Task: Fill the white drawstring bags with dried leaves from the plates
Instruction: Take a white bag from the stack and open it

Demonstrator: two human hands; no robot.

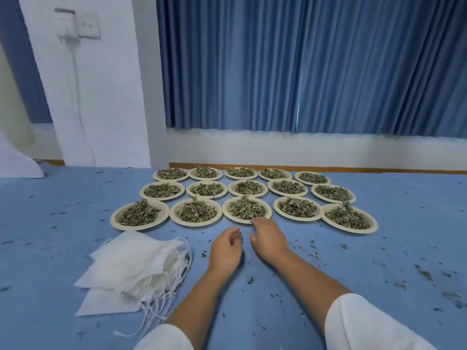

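- The right hand is holding nothing. Its fingers are lying relaxed and slightly spread, tips reaching the near rim of the middle front plate.
- The left hand is sitting just beside it, fingers loosely curled around nothing.
- Fifteen paper plates are standing in three rows of five, rims close together, each carrying a heap of dried leaves.
- A stack of white drawstring bags is lying flat, left of the left hand and near the front-left plate. Their strings are trailing toward the person. Their number cannot be told.
- The blue surface is stretching open on both sides of the plates, with leaf crumbs lying thickest on the right.
- The back row is sitting close to the surface's far edge, under a blue curtain.
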